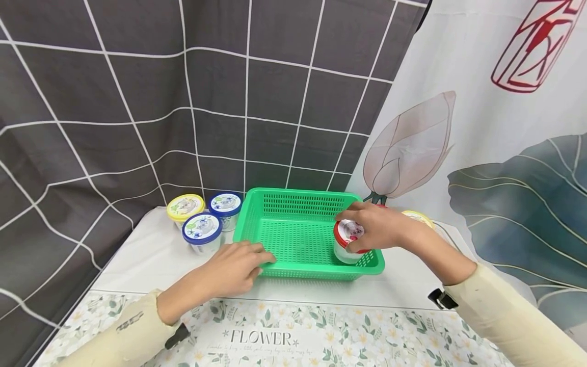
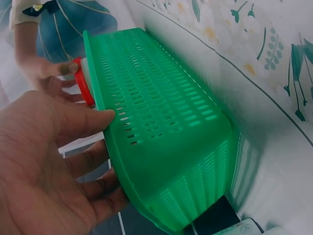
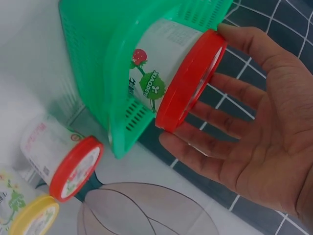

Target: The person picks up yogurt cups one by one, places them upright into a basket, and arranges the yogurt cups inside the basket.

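A green perforated plastic basket (image 1: pixel 293 239) stands on the white tabletop. Inside its right end is a white tub with a red lid (image 1: pixel 343 239), and strawberry artwork shows on its side in the right wrist view. My right hand (image 1: pixel 378 224) holds this tub from above, thumb and fingertips at opposite edges of the red lid (image 3: pixel 188 85). At the basket's front left corner, my left hand (image 1: pixel 236 267) grips the rim. In the left wrist view the thumb (image 2: pixel 93 120) lies over the rim's outer side, with the other fingers across the edge.
Left of the basket stand a yellow-lidded tub (image 1: pixel 185 208) and two blue-lidded tubs (image 1: pixel 225 204). On the right, partly behind my right arm, are another red-lidded tub (image 3: pixel 76 169) and a yellow-lidded one (image 3: pixel 36 215). Dark checked curtain (image 1: pixel 220 92) hangs behind; a floral mat (image 1: pixel 275 331) lies in front.
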`<action>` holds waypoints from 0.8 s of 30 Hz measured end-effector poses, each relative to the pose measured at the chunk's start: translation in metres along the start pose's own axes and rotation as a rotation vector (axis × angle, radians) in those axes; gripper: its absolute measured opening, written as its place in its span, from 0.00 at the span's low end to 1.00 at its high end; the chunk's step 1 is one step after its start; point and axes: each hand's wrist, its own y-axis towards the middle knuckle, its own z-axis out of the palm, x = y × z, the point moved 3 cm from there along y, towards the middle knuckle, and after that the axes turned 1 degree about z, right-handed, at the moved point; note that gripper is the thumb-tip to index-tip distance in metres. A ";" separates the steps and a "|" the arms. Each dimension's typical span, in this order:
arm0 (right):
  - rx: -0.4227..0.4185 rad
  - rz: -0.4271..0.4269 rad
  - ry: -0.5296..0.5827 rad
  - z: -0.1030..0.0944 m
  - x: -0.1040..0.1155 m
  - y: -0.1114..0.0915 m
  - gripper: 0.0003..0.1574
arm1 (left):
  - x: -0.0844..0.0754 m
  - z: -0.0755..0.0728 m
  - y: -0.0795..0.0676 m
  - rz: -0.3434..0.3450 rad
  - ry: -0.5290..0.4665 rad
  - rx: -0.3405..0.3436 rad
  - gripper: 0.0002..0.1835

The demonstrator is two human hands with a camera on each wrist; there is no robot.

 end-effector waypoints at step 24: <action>0.120 0.002 0.059 0.034 0.001 0.008 0.41 | -0.002 0.000 -0.001 0.001 0.021 -0.005 0.20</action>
